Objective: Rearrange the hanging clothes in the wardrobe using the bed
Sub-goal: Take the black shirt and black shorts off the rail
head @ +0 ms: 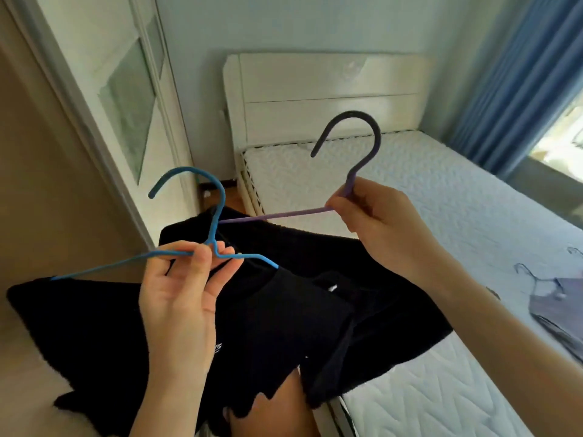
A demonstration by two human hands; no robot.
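2 hands, blue hanger, purple hanger, black clothes.

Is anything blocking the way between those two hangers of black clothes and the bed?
Nothing visible does. The left hand holds the blue hanger, the right hand the purple hanger, and bare mattress lies just beyond; grey clothes lie further right.

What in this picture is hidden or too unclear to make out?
Head view:
- Purple wire hanger: far arm hidden behind the right hand.
- Black clothes: how many garments there are is unclear; the folds merge.
- Grey garment on the white mattress: cut off by the right edge.
- Wardrobe interior: out of frame.
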